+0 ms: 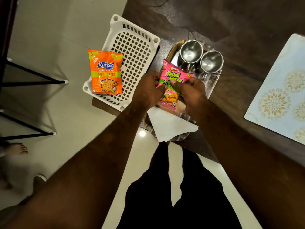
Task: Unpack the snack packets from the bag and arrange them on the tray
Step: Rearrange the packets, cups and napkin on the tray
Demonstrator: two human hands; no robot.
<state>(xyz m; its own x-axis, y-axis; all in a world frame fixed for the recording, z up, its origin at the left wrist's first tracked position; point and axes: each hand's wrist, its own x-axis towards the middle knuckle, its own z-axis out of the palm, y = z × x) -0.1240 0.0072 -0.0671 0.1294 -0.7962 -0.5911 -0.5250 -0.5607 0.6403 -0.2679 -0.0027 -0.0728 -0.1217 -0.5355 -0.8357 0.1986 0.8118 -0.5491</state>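
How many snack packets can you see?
2. The orange packet lies on the left end of the white slotted tray. The pink packet is held by the left hand and the right hand, over the steel tray. More could be hidden beneath the hands.

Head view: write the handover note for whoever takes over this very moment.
Hands: left hand and right hand both pinch the pink packet, held over the steel tray near two steel cups.
Orange packet: lies on the white slotted tray, overhanging its left edge.
White bag: lies flat at the steel tray's near end; contents cannot be told.
Done: one packet placed, second out of the bag.
Left: set the pink packet down, probably beside the orange one; check the bag for more.
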